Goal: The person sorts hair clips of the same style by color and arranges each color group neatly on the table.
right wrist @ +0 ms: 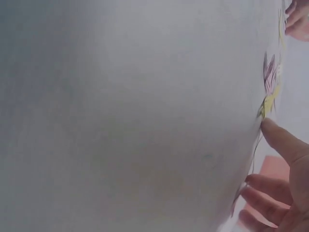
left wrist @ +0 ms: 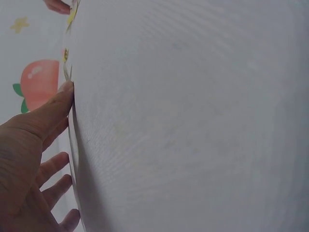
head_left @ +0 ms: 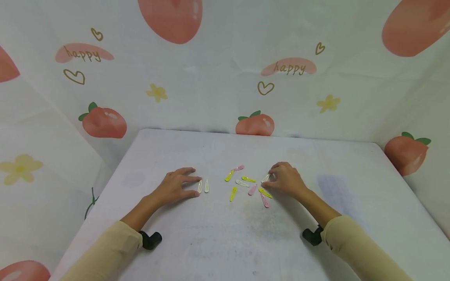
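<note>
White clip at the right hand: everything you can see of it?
The white clip is slim and smooth-looking, perhaps coated metal. It slants between the thumb and index finger of the right hand, which appear to pinch it and partly hide it. A yellow clip lies on its near side. Whether it is lifted off the table can't be told.

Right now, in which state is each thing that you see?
Left hand: thumb and fingers apart, beside the white pair.
Right hand: fingers curled around a white clip.
White pair: lying side by side.
Middle white clip: lying loose.
Yellow clips: lying scattered.
Pink clips: lying scattered.
Tabletop: faintly stained.
Clips, snapped shut or not: too small to tell.
</note>
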Action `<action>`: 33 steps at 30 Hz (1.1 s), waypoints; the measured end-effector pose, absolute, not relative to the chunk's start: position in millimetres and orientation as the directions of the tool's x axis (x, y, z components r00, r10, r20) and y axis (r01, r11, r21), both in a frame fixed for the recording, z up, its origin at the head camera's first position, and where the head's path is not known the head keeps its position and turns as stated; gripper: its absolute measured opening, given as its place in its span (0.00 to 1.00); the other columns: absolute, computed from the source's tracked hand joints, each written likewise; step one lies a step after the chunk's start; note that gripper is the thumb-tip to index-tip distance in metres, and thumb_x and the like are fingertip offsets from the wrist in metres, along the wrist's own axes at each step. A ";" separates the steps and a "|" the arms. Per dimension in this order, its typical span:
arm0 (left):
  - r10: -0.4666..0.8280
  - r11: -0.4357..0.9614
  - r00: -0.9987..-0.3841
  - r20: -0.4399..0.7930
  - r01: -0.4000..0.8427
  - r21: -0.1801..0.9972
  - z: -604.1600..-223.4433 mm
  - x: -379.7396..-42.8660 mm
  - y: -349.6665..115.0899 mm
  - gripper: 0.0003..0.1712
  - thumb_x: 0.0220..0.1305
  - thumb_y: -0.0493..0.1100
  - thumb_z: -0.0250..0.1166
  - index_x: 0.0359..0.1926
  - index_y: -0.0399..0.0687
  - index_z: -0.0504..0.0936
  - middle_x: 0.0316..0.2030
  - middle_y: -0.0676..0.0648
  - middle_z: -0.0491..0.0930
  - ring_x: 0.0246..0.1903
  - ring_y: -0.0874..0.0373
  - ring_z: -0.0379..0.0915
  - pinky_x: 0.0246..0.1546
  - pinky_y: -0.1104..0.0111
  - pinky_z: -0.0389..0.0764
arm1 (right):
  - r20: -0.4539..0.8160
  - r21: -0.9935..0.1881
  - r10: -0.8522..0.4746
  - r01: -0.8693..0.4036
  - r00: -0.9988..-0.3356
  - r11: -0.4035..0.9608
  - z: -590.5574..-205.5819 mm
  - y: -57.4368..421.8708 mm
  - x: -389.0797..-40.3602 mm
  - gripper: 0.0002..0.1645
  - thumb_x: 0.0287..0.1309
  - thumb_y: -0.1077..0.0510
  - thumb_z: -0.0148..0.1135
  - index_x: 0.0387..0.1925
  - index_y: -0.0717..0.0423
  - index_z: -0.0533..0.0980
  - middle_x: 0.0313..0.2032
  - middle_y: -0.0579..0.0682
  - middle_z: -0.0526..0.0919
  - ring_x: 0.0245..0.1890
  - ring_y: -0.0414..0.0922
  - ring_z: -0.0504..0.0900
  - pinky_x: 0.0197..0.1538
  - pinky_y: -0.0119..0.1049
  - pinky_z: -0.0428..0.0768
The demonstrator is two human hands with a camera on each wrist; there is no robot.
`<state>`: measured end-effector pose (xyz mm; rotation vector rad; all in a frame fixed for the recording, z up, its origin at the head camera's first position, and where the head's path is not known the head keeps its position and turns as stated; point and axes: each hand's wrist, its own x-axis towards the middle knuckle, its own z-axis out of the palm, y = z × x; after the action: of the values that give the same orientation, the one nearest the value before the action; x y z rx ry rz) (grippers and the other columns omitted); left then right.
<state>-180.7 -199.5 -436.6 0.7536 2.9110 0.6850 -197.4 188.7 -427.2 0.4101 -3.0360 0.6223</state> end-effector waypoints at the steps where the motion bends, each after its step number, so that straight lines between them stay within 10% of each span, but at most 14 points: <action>1: 0.473 0.783 -0.879 0.053 0.447 0.433 -436.5 -180.7 -199.5 0.31 0.56 0.57 0.73 0.59 0.51 0.83 0.65 0.40 0.72 0.68 0.41 0.61 0.60 0.38 0.60 | 0.063 -0.385 -0.249 -0.254 -0.966 0.887 -427.1 187.8 -197.6 0.30 0.44 0.44 0.79 0.41 0.64 0.86 0.46 0.59 0.83 0.53 0.59 0.76 0.55 0.59 0.73; 33: 0.475 0.787 -0.879 0.051 0.450 0.422 -439.4 -182.4 -201.2 0.32 0.57 0.59 0.72 0.60 0.53 0.82 0.66 0.40 0.71 0.68 0.42 0.62 0.61 0.38 0.60 | 0.082 -0.368 -0.617 -0.599 -0.783 0.711 -418.4 69.0 -194.3 0.29 0.55 0.51 0.73 0.56 0.59 0.81 0.55 0.54 0.79 0.65 0.52 0.68 0.64 0.54 0.69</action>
<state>-182.4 -201.2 -439.4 0.7549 2.9152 0.6654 -194.3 69.0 -418.4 1.0485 -2.9487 0.6090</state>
